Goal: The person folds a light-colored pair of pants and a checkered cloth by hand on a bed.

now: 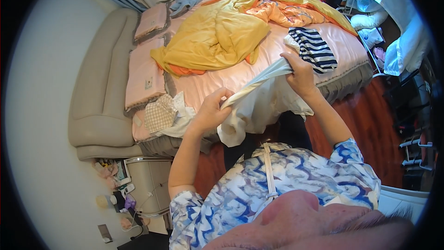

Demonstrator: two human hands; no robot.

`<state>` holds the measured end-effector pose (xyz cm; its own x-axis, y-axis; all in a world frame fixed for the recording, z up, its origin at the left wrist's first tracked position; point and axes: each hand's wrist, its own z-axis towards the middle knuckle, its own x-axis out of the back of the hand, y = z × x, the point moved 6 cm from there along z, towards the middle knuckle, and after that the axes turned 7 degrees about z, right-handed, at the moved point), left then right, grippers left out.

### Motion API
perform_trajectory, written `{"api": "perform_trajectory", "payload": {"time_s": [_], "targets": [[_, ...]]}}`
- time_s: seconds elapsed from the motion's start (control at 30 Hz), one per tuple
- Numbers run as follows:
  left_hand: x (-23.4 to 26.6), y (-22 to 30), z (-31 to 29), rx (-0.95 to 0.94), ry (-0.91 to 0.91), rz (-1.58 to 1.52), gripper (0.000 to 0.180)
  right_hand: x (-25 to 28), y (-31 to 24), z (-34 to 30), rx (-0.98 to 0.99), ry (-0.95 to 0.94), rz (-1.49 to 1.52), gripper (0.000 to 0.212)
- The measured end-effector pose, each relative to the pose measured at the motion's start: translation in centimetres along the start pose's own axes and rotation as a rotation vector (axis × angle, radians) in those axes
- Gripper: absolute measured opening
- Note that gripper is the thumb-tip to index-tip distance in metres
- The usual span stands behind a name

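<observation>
A white piece of cloth (254, 106), perhaps a garment, is stretched between my two hands above the near edge of the bed. My left hand (210, 111) is closed on one end of its upper edge. Higher up and to the right, my right hand (300, 75) pinches the other end. From that taut edge the rest hangs in loose folds before my legs. Just beyond my right hand, a black-and-white striped garment (314, 50) lies folded on the bed. A beige checked cloth (161, 114) lies to the left, next to some white cloth.
A yellow quilt (217, 32) with orange lining lies bunched on the pink bedspread (277, 41). Pink pillows (147, 71) rest by the grey headboard (104, 69). A cluttered nightstand (149, 183) stands lower left. Light blue fabric (407, 41) hangs at the right over a white rack.
</observation>
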<state>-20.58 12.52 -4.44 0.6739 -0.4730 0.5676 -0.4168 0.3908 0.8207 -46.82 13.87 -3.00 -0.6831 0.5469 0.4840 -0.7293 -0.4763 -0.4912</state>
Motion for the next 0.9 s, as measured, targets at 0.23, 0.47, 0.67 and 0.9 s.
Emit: {"api": "perform_trajectory", "payload": {"time_s": [0.23, 0.47, 0.67, 0.9], "targets": [[3.0, 0.3, -1.6, -0.332, 0.749, 0.624, 0.015, 0.7, 0.0, -0.3, 0.034, 0.069, -0.009, 0.039], [2.4, -1.9, -2.3, -0.331, 0.858, 0.831, 0.017, 0.2, 1.7, -1.2, -0.033, -0.003, -0.051, 0.032], [2.3, -1.5, -3.0, -0.364, 0.962, 0.706, 0.016, 0.0, 2.7, -1.9, 0.013, 0.002, 0.041, 0.031], [2.0, -5.9, -2.1, -0.247, 0.908, 0.757, 0.013, -1.1, 5.3, -2.4, -0.185, -0.019, 0.162, 0.021]]}}
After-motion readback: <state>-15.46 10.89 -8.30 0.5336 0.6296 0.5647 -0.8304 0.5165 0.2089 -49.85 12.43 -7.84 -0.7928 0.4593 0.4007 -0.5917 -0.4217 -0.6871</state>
